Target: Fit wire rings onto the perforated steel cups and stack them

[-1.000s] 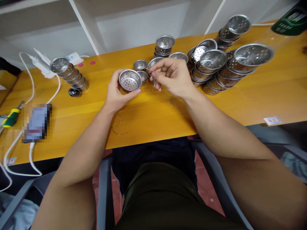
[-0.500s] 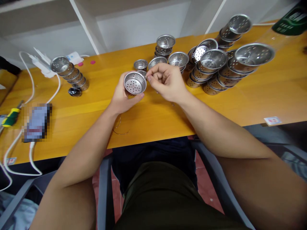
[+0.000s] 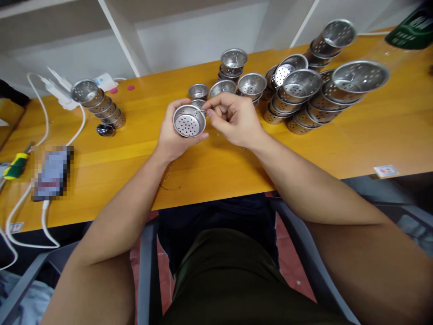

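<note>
Wrapped around a small perforated metal cup (image 3: 189, 126), my left hand (image 3: 168, 137) holds it tilted above the table, its opening facing me. My right hand (image 3: 239, 119) is closed in a pinch beside the cup's right rim. From its thumb and forefinger a thin metal wire (image 3: 200, 110) reaches over that rim into the cup. How the wire sits against the holes is too small to tell. Right behind the cup stand more perforated cups (image 3: 252, 85), partly covered by my right hand. A thin curved wire (image 3: 172, 188) lies near the table edge by my left forearm.
Tall stacks of perforated cups (image 3: 301, 85) stand at the right, near a bottle with a green label (image 3: 414, 29). A leaning cup stack (image 3: 101, 101), white cables (image 3: 83, 122), a phone (image 3: 52, 174) and a screwdriver (image 3: 16, 166) lie left. Shelf panels (image 3: 199, 36) rise behind.
The cup in my left hand has moved slightly down and left. The wire from my right fingers now crosses the rim into the cup. The surrounding stacks stay put.
</note>
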Available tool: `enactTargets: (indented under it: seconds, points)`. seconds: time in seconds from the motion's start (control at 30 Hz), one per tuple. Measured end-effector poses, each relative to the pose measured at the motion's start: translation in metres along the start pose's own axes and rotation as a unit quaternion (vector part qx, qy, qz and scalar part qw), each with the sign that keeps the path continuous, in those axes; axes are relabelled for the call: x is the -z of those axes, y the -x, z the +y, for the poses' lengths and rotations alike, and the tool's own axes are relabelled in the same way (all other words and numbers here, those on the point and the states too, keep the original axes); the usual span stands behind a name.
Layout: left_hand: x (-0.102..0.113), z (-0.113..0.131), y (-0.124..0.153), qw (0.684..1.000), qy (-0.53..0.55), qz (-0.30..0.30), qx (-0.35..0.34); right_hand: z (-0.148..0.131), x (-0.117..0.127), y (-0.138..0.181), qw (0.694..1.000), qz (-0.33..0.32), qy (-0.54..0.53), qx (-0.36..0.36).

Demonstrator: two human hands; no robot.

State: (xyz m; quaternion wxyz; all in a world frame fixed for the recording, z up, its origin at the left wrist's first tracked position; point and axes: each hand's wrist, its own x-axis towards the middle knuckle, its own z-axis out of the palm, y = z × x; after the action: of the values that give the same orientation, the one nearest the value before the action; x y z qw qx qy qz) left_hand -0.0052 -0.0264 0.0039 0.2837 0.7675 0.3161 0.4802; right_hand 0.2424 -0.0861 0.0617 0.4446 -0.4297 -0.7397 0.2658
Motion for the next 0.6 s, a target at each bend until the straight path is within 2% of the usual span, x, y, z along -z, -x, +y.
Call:
enactTargets:
  seconds: [0.1,0.17,0.33,0.6]
  points:
    - [-0.006,-0.004,0.000,0.994,0.065,-0.031,-0.083,0.000,0.002,0.000,0.999,0.007,0.037,-0.009]
    - [-0.009,-0.004,0.000,0.990,0.086,-0.038,-0.105,0.000,0.004,-0.001,0.998,0.007,0.053,-0.021]
    - [-0.002,0.012,0.002,1.000,-0.007,-0.023,-0.004,-0.005,0.008,-0.001,0.999,-0.008,0.043,-0.025]
    - [0.001,0.009,0.005,1.000,-0.014,0.018,0.019,-0.009,0.006,0.002,0.999,-0.040,0.036,-0.003]
